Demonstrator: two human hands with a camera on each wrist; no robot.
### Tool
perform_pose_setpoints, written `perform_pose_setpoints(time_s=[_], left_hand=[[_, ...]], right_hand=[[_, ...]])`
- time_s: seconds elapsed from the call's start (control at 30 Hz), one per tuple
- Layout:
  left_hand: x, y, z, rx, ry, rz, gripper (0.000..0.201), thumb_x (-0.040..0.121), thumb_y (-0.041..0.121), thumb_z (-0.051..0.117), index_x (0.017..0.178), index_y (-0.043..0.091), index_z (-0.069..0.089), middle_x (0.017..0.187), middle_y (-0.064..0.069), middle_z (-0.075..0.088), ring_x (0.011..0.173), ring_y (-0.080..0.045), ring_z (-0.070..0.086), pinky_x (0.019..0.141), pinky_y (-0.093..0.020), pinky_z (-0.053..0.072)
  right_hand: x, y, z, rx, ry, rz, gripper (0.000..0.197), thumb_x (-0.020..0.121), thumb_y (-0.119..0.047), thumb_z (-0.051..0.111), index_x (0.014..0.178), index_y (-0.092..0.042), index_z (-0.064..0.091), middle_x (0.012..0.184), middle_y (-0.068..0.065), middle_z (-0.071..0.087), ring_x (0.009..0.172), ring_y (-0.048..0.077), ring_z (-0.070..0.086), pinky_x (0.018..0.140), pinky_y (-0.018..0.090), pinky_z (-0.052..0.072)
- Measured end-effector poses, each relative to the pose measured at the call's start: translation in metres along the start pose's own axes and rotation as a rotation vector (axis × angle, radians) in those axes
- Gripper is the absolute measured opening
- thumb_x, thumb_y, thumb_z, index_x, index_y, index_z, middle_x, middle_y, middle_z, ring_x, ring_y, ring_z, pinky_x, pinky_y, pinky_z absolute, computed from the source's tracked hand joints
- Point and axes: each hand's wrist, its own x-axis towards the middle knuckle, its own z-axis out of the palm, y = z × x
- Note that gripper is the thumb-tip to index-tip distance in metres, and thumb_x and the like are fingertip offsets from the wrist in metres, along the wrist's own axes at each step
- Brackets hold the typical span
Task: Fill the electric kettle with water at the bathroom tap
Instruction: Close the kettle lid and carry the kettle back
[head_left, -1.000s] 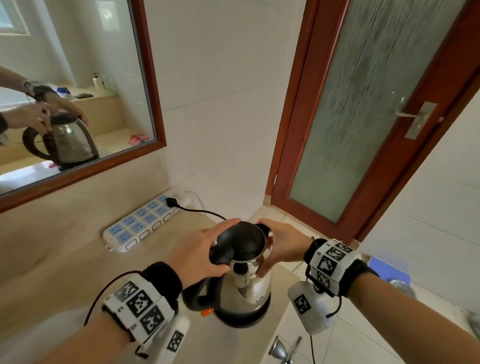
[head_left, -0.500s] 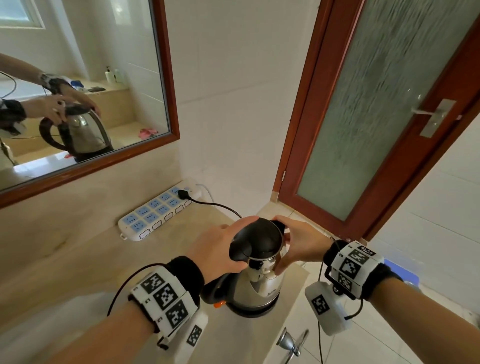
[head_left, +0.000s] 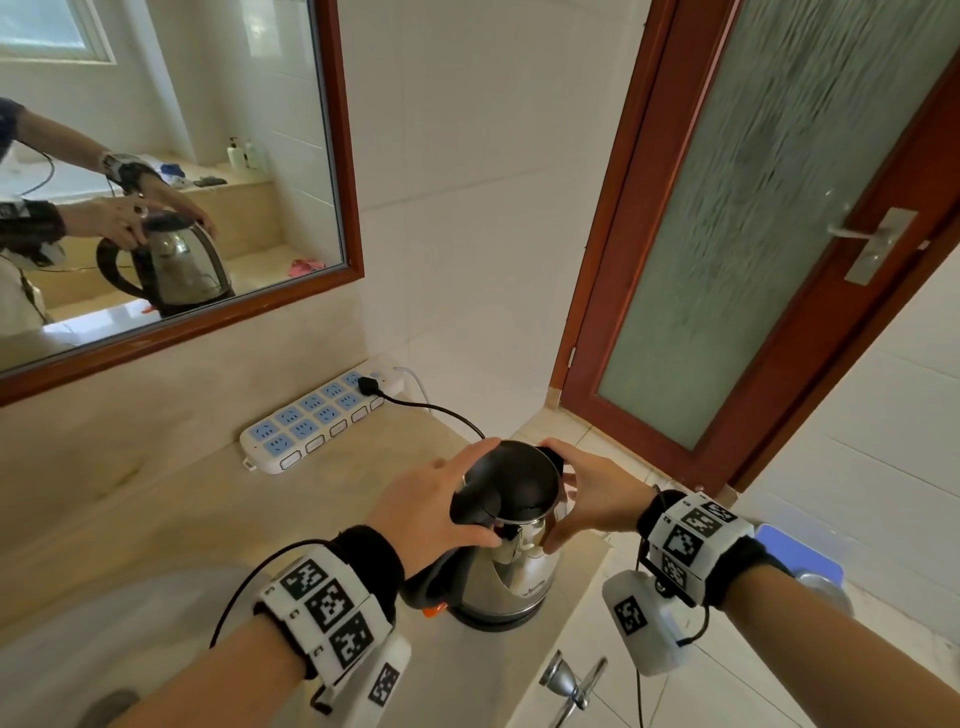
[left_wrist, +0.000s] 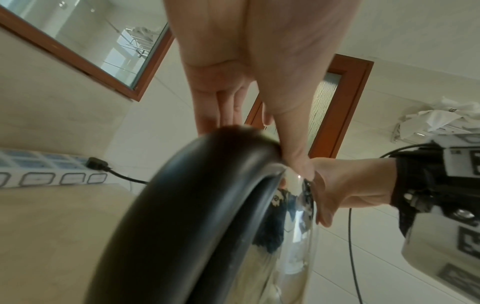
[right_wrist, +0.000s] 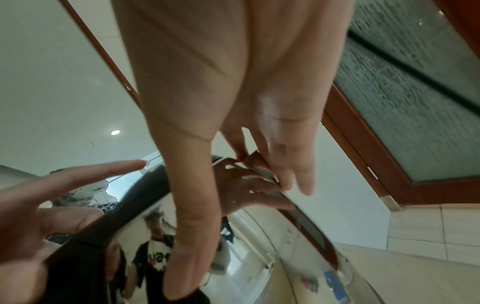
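A steel electric kettle (head_left: 514, 571) with a black lid (head_left: 511, 483) stands on its black base (head_left: 493, 621) near the counter's right edge. My left hand (head_left: 434, 506) lies against the lid's left side with its fingers straight. Its thumb presses the lid's near edge above the black handle (head_left: 421, 587). My right hand (head_left: 597, 501) grips the kettle's top from the right, fingers bent over the rim by the spout and thumb down the steel wall. The left wrist view shows the lid (left_wrist: 197, 185) close up, and the right wrist view shows the steel wall (right_wrist: 259, 257).
A chrome tap (head_left: 569, 680) sits at the counter's front edge, with the white basin (head_left: 78, 649) at the lower left. A power strip (head_left: 317, 421) lies along the back wall with the black cord (head_left: 441, 410) plugged in. A mirror (head_left: 156, 156) hangs above; a wooden door (head_left: 753, 234) stands to the right.
Both hands stay on the kettle's top and the kettle stays on its base. Only my view has shifted a little, bringing more of the mirror and basin into sight.
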Motion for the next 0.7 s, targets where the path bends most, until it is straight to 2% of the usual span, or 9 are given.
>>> perform_pose_setpoints(time_s=[0.07, 0.13, 0.23, 0.3, 0.37, 0.47, 0.53, 0.6, 0.7], left_hand=[[-0.005, 0.001, -0.002, -0.058, -0.003, -0.020, 0.073, 0.083, 0.049, 0.055, 0.143, 0.036, 0.014, 0.082, 0.007, 0.051, 0.081, -0.014, 0.055, 0.088, -0.030, 0.050], [-0.010, 0.005, -0.002, -0.100, 0.004, -0.051, 0.065, 0.088, 0.054, 0.040, 0.143, 0.034, 0.012, 0.082, 0.003, 0.057, 0.083, -0.016, 0.059, 0.088, -0.031, 0.049], [-0.020, 0.020, 0.000, -0.197, -0.018, -0.128, 0.058, 0.091, 0.056, 0.024, 0.144, 0.036, 0.009, 0.124, -0.008, 0.057, 0.113, -0.023, 0.055, 0.097, -0.031, 0.039], [-0.025, 0.031, 0.001, -0.293, -0.064, -0.169, 0.060, 0.091, 0.058, 0.019, 0.145, 0.037, 0.004, 0.134, -0.010, 0.051, 0.120, -0.025, 0.051, 0.095, -0.029, 0.036], [-0.028, 0.039, 0.004, -0.368, -0.094, -0.192, 0.063, 0.090, 0.060, 0.017, 0.145, 0.036, -0.002, 0.143, -0.009, 0.043, 0.127, -0.025, 0.046, 0.102, -0.031, 0.033], [-0.028, 0.043, 0.012, -0.484, -0.120, -0.213, 0.071, 0.087, 0.064, 0.016, 0.145, 0.032, -0.009, 0.155, -0.003, 0.019, 0.140, -0.024, 0.028, 0.114, -0.038, 0.025], [-0.025, 0.043, 0.017, -0.520, -0.147, -0.239, 0.080, 0.081, 0.073, 0.015, 0.145, 0.032, -0.010, 0.158, -0.001, 0.008, 0.143, -0.023, 0.020, 0.117, -0.045, 0.020], [-0.022, 0.043, 0.019, -0.574, -0.190, -0.265, 0.081, 0.080, 0.074, 0.015, 0.146, 0.031, -0.006, 0.157, -0.005, 0.012, 0.142, -0.025, 0.023, 0.117, -0.047, 0.021], [-0.023, 0.046, 0.011, -0.520, -0.148, -0.215, 0.076, 0.085, 0.068, 0.023, 0.147, 0.027, 0.007, 0.144, -0.010, 0.042, 0.125, -0.024, 0.050, 0.110, -0.041, 0.036]], right_hand=[[-0.008, -0.002, 0.002, 0.001, 0.016, 0.009, 0.110, 0.060, -0.011, 0.088, 0.149, -0.016, 0.023, 0.150, 0.003, 0.039, 0.142, 0.024, 0.034, 0.116, 0.035, 0.027], [-0.020, -0.006, 0.010, -0.014, 0.078, -0.016, 0.109, 0.065, -0.013, 0.085, 0.151, -0.013, 0.017, 0.154, 0.005, 0.034, 0.142, 0.024, 0.032, 0.113, 0.026, 0.027], [-0.039, -0.012, 0.036, 0.003, 0.168, -0.106, 0.094, 0.071, -0.022, 0.081, 0.145, -0.023, 0.022, 0.153, 0.005, 0.031, 0.141, 0.017, 0.030, 0.103, 0.011, 0.029], [-0.048, -0.015, 0.056, 0.040, 0.200, -0.116, 0.112, 0.071, -0.035, 0.080, 0.153, -0.018, 0.006, 0.160, 0.001, 0.008, 0.146, 0.010, 0.010, 0.109, 0.012, 0.014], [-0.051, -0.016, 0.072, 0.072, 0.254, -0.105, 0.122, 0.069, -0.043, 0.080, 0.154, -0.019, -0.004, 0.161, 0.000, -0.007, 0.149, 0.013, -0.001, 0.110, 0.014, 0.008], [-0.052, -0.020, 0.089, 0.043, 0.304, -0.062, 0.128, 0.065, -0.050, 0.080, 0.153, -0.023, -0.010, 0.160, 0.001, -0.021, 0.150, 0.019, -0.009, 0.123, 0.033, 0.009], [-0.053, -0.021, 0.095, 0.020, 0.332, -0.057, 0.127, 0.066, -0.048, 0.079, 0.153, -0.023, -0.010, 0.159, 0.003, -0.022, 0.151, 0.022, -0.007, 0.123, 0.042, 0.017], [-0.052, -0.020, 0.091, 0.006, 0.314, -0.060, 0.121, 0.070, -0.040, 0.077, 0.153, -0.022, -0.010, 0.160, 0.005, -0.021, 0.151, 0.024, -0.003, 0.121, 0.042, 0.022], [-0.056, -0.015, 0.072, 0.009, 0.194, -0.070, 0.118, 0.073, -0.025, 0.076, 0.153, -0.025, -0.010, 0.160, 0.002, -0.022, 0.149, 0.026, 0.013, 0.117, 0.038, 0.032]])
